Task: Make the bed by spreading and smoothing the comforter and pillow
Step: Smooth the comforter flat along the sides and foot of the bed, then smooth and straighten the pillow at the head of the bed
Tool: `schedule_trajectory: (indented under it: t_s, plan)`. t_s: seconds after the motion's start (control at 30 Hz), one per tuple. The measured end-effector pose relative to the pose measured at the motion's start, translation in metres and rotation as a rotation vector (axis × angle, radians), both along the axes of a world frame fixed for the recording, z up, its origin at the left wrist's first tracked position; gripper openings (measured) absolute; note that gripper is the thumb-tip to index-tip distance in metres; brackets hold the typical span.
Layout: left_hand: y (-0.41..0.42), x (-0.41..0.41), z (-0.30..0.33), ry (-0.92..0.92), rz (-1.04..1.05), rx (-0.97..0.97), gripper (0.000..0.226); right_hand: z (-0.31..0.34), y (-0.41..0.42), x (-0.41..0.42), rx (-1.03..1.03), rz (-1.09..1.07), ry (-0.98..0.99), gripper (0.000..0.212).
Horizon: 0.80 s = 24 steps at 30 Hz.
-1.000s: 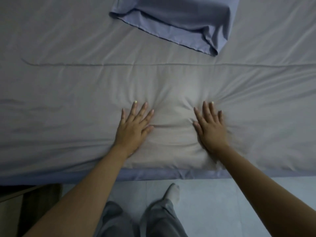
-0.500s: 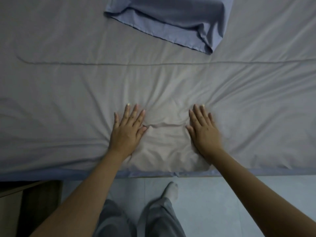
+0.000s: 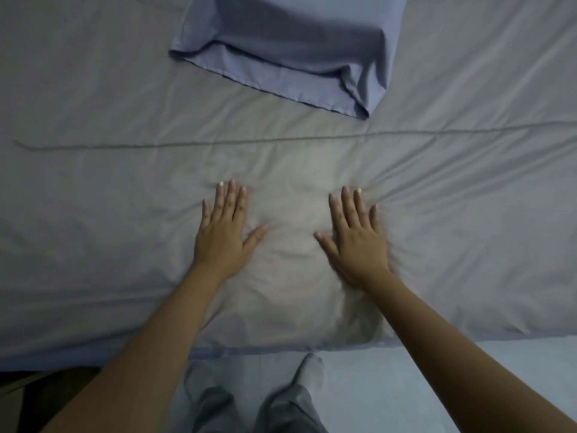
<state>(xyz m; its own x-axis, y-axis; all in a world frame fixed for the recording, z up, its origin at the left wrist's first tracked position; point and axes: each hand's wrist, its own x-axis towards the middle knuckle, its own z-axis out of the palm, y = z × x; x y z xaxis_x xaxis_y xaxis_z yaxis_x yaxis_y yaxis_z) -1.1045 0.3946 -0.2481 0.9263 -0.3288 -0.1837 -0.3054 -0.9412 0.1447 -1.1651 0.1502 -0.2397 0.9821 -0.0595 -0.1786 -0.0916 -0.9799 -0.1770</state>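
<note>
Head view: left hand (image 3: 222,237) and right hand (image 3: 359,242) flat, fingers spread wide, gripping nothing, pressed on grey comforter (image 3: 109,214). Blue pillow (image 3: 296,42) beyond fingertips, well apart. Creases fanning outward from right hand.

The person has two bare arms with no sleeves, soft grey trousers (image 3: 249,410), and a pale grey sock (image 3: 309,371) just above the trousers.
</note>
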Motion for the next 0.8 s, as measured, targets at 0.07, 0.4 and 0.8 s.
schedule_trajectory:
  t_s: [0.07,0.4,0.8]
  plan:
    - [-0.005,0.007,0.004,-0.055,0.015,-0.024,0.091,0.001,-0.002,0.011,0.030,-0.018,-0.024,0.080]
    - [-0.011,0.066,-0.007,0.011,0.038,-0.070,0.094,0.002,-0.015,0.061,0.058,-0.053,0.020,0.090]
    - [-0.075,0.361,0.112,-0.195,0.337,-0.718,0.107,0.089,-0.081,0.308,0.763,-0.784,-0.422,0.111]
